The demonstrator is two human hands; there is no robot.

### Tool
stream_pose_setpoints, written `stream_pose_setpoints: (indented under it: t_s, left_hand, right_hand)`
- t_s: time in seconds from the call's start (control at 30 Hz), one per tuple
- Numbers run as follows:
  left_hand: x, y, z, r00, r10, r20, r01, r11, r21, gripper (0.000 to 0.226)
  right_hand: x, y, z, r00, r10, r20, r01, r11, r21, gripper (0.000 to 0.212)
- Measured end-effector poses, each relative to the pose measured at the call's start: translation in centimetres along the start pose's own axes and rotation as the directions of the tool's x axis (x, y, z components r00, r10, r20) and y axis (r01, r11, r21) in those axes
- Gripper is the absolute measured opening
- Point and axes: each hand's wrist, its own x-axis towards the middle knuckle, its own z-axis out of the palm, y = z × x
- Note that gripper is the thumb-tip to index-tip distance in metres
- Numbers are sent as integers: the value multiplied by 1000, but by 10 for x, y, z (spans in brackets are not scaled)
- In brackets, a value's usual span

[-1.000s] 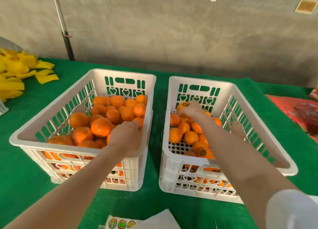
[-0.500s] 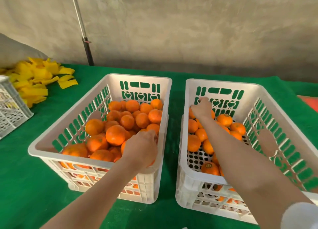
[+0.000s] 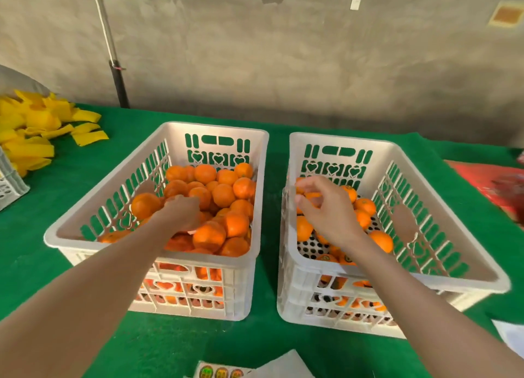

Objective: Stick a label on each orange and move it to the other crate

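Left hand (image 3: 181,213) down in the left-centre crate (image 3: 215,128), fingers curled over oranges (image 3: 224,194) directly beneath, grip unclear; right hand (image 3: 326,210) loose and empty above the right crate (image 3: 340,139), farther off.

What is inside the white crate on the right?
In the crate lie oranges, some labelled, on a holed floor that is partly bare. The right hand above them hides whatever lies under it.
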Motion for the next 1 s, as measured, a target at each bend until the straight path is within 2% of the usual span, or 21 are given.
stream_pose_setpoints:
  t_s: [0.1, 0.17, 0.23, 0.3, 0.37, 0.4, 0.43, 0.5, 0.53, 0.6, 0.67, 0.73, 0.83, 0.9, 0.97, 1.0]
  left_hand:
    - [-7, 0, -8, 994, 27, -104, -38, 994, -99, 42]
    - [-15, -1, -14, 979, -9, -205, -51, 957, -286, 42]
    - [-29, 1, -23, 951, -64, -302, -96, 869, -486, 48]
    - [-53, 7, -35, 927, -131, -352, -161, 710, -686, 65]
    - [-81, 15, -46, 903, -153, -401, -246, 581, -776, 77]
    - [-97, 20, -49, 896, -132, -424, -288, 553, -782, 78]
    - [-114, 25, -51, 891, -90, -445, -334, 535, -777, 77]
    - [-153, 35, -48, 885, 30, -465, -428, 445, -786, 78]
    - [-174, 41, -44, 876, 110, -470, -475, 371, -798, 80]
    - [-209, 53, -29, 849, 260, -460, -521, 270, -810, 78]
    - [-227, 65, 0, 843, 354, -405, -504, 257, -825, 78]
    - [-235, 76, 33, 866, 391, -312, -435, 280, -856, 79]
    - [-237, 82, 75, 915, 393, -90, -199, 244, -949, 74]
    - [-236, 79, 92, 914, 400, 64, 9, 137, -990, 72]
    - [-232, 76, 101, 895, 413, 170, 207, -48, -977, 75]
    - [-230, 74, 102, 893, 406, 196, 261, -110, -959, 73]
  right_hand:
    - [-29, -9, -13, 997, -35, -66, 39, 998, 50, 14]
    - [-55, -17, -17, 989, -76, -123, 93, 987, 134, 16]
    - [-86, -19, -14, 983, -130, -130, 154, 968, 197, 14]
    - [-116, -10, -3, 993, -121, 4, 118, 972, 204, 9]
    - [-140, 11, 11, 966, 45, 256, -66, 995, 74, 5]
    - [-150, 24, 18, 902, 196, 385, -187, 980, -60, 8]
    - [-159, 38, 24, 807, 356, 471, -286, 934, -215, 15]
    - [-175, 63, 36, 613, 577, 540, -399, 816, -418, 33]
    - [-181, 70, 41, 546, 628, 554, -440, 778, -448, 39]
    - [-190, 78, 50, 491, 666, 562, -515, 742, -429, 42]
    - [-196, 79, 57, 497, 665, 557, -582, 732, -354, 43]
    - [-198, 76, 61, 512, 658, 552, -638, 722, -269, 39]
    - [-202, 69, 60, 593, 605, 531, -689, 723, -55, 29]
    - [-204, 61, 53, 689, 537, 486, -656, 747, 106, 27]
    - [-202, 53, 42, 782, 459, 422, -573, 796, 196, 30]
    - [-201, 49, 37, 816, 428, 389, -532, 819, 215, 32]
